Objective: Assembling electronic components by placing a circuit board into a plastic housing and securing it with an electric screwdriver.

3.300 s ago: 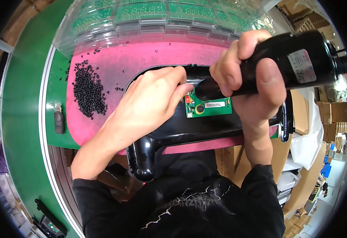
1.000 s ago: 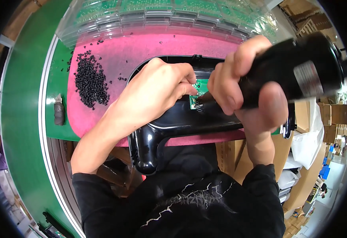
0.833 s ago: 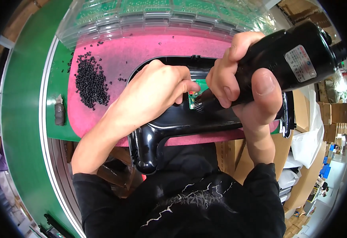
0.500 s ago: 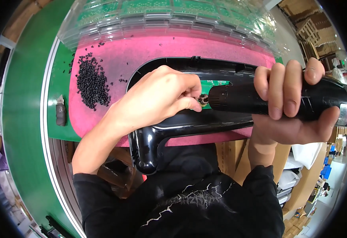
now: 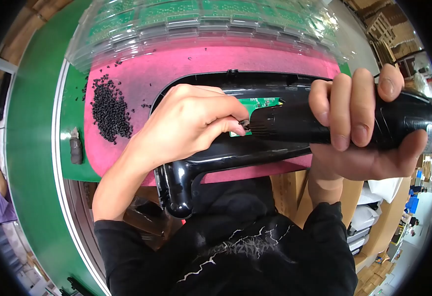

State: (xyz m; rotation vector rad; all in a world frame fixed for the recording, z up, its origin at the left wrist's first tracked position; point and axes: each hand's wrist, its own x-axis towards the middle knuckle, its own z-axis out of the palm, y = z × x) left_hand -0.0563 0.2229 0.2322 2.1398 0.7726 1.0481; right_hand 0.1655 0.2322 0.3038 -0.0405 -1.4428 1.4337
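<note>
My right hand (image 5: 356, 118) is wrapped round a black electric screwdriver (image 5: 282, 123), held level with its nose to the left. My left hand (image 5: 189, 118) has thumb and forefinger pinched on a small dark piece, apparently a black screw (image 5: 245, 125), right at the tool's nose. Below both hands lies a glossy black plastic housing (image 5: 176, 185) with a rounded end and a stubby arm toward my body. Inside it sits a green circuit board (image 5: 261, 102), partly covered by the screwdriver and my left fingers.
Loose small black screws (image 5: 110, 111) are heaped on the pink mat (image 5: 142, 61), left of the housing. Stacked clear plastic trays (image 5: 211, 27) with green boards stand at the back. A dark grey lump (image 5: 76, 149) lies on the green table. Far left, another person's purple sleeve (image 5: 1, 204) shows.
The screwdriver's nose and my left fingertips have shifted slightly left together, closing the gap between them. The whole scene has also drifted a little leftward.
</note>
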